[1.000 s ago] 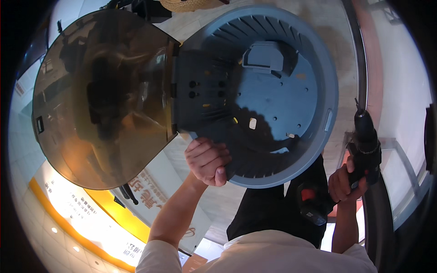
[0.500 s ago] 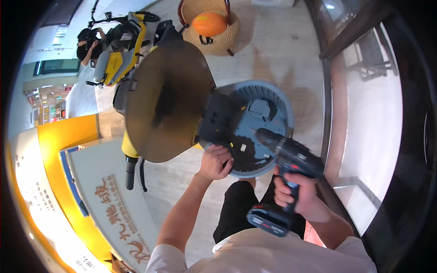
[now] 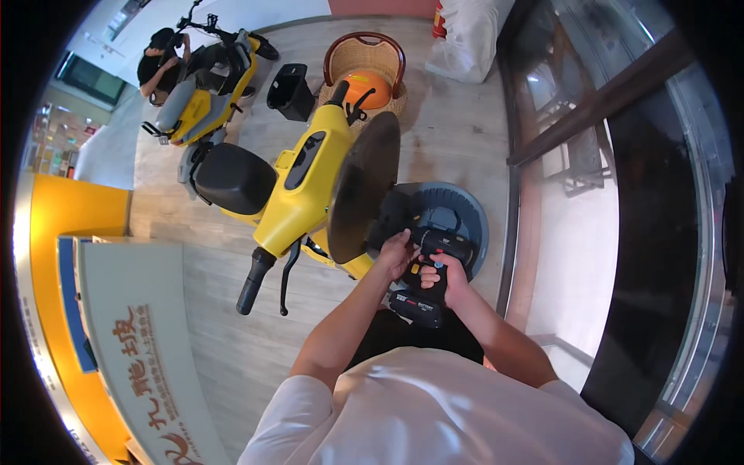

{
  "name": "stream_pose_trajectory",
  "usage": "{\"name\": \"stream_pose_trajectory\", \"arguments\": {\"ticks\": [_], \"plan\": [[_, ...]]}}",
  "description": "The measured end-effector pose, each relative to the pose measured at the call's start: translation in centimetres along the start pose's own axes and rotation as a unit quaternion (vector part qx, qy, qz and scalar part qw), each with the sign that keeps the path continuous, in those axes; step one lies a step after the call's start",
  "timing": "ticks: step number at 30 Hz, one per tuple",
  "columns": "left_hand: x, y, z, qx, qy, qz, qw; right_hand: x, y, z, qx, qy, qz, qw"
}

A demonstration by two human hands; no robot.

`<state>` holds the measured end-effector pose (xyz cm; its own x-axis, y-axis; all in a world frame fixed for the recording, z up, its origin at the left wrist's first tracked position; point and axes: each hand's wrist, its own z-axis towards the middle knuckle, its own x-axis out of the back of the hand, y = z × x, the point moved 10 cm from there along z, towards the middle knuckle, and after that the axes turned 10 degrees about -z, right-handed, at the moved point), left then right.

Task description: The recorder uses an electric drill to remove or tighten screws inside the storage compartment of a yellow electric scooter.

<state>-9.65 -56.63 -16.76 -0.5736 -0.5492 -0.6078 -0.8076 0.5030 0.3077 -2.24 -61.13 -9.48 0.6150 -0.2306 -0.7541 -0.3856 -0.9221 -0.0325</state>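
Observation:
My right hand grips a black cordless drill, held sideways over the dark inner part of a blue-grey round basket. My left hand is closed at the drill's front end; what its fingertips hold is hidden. The basket is at the front of a yellow scooter, whose black grips and levers show. A dark tinted round lid stands open between the scooter's body and the basket.
A person crouches by another yellow scooter. Behind are a black bin, a wicker chair holding an orange object, and white-wrapped items. A glass door lines the right; a lettered counter the left.
My view has widened, showing the scooter. The drill has moved from my right side in over the basket and turned sideways. My left hand has shifted from the basket's edge to the drill's front.

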Motion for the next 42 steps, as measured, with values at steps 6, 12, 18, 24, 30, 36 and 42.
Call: {"name": "stream_pose_trajectory", "arguments": {"ticks": [6,12,18,24,30,36,42], "plan": [[0.6,0.4,1.8,-0.029,0.005,-0.056,0.998,-0.1,-1.0,1.5,0.021,-0.013,-0.02,0.999],[0.9,1.1,1.8,-0.078,0.034,-0.099,0.991,0.8,-1.8,2.1,-0.038,-0.037,-0.048,0.997],[1.7,1.2,1.9,-0.097,0.055,-0.092,0.99,0.9,-2.0,2.7,-0.072,-0.056,-0.035,0.995],[1.0,1.5,1.8,-0.111,0.061,-0.076,0.989,1.2,-2.3,2.9,-0.093,-0.06,-0.016,0.994],[2.1,1.3,1.9,-0.108,0.115,-0.103,0.982,0.7,-2.7,3.1,-0.097,-0.04,-0.038,0.994],[1.1,-1.2,0.2,0.002,-0.047,-0.153,0.987,0.2,-2.8,3.1,-0.101,-0.025,-0.067,0.992],[1.7,1.3,-5.8,-0.107,0.103,0.009,0.989,1.7,-2.8,3.1,-0.108,0.006,-0.053,0.993]]}}
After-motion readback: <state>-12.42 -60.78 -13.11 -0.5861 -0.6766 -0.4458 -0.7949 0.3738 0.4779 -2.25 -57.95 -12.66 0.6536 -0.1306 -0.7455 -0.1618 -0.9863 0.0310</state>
